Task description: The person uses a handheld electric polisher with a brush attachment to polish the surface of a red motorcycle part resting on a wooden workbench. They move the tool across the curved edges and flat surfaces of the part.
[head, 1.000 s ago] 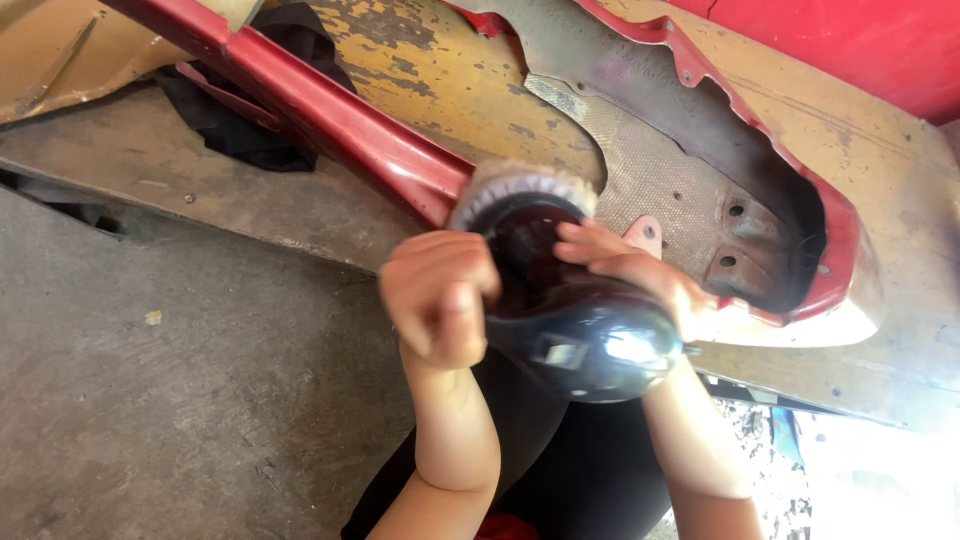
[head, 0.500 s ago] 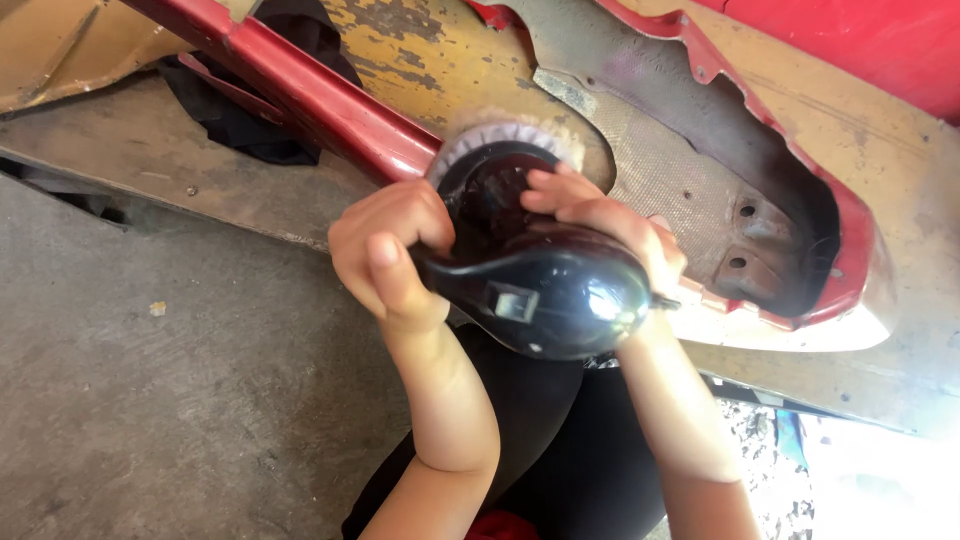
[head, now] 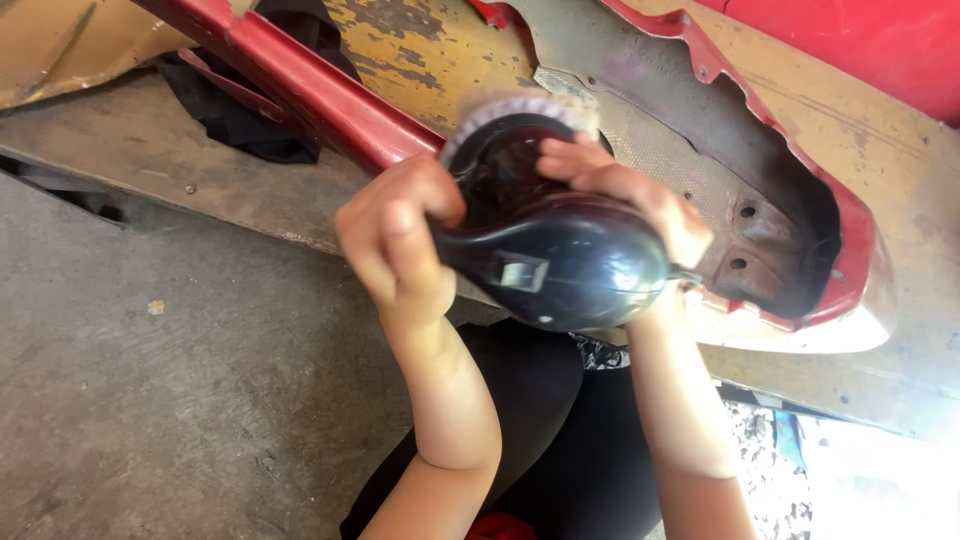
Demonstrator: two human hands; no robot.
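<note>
Black glossy rounded power sander [head: 560, 265] sits clenched in left hand [head: 400, 240] and right hand [head: 620, 195], disc against the rusty red metal panel [head: 330, 95]; slipping could gouge the panel's edge.

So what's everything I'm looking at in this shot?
glossy black rounded power tool with a disc head: one, black, held against the panel at centre
worn red and yellow metal body panel: one, red with flaking yellow, across the top
black cloth: one, black, upper left behind the panel's red edge
grey concrete floor: one, grey, lower left
left hand: one, gripping the tool's narrow end
right hand: one, resting on top of the tool near its disc
</note>
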